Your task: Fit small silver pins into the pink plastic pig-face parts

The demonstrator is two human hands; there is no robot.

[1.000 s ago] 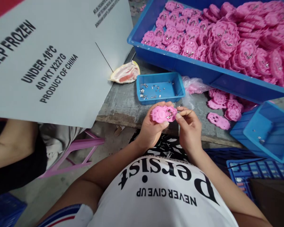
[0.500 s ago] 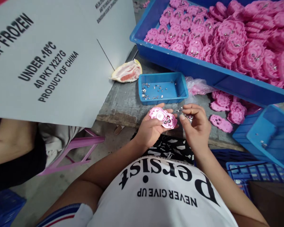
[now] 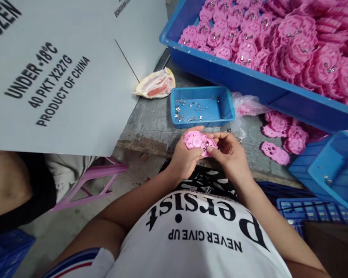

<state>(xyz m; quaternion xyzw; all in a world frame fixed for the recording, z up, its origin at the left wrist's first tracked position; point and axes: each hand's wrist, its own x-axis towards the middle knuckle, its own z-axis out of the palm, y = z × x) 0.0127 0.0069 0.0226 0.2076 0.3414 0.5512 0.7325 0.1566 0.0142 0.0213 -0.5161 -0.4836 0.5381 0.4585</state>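
Observation:
A pink moulded plastic piece (image 3: 195,139) with a wavy rim and small shiny metal parts lies in my left hand (image 3: 182,159), fingers wrapped around it. My right hand (image 3: 232,156) has closed on the piece's right end, its thumb pressing by the metal parts and its fingers behind the edge. Whether a small part sits under that thumb is hidden. Beyond my right fingers, several small metal parts (image 3: 239,139) rest on the grey tabletop (image 3: 150,123). A small blue bin (image 3: 214,110) with scattered metal parts stands just past my hands.
At the back right is a large blue crate (image 3: 220,73) full of pink pieces. Loose pink pieces (image 3: 275,153), a clear plastic bag (image 3: 246,106) and a tilted blue bin (image 3: 321,170) are at the right. Fruit peel (image 3: 159,85) and a big carton (image 3: 84,77) stand left, near another person's leg (image 3: 8,185).
My right hand has moved left onto the pink piece, its thumb now on it. Metal parts that were at my right fingers now show on the table beyond them. The view has shifted slightly.

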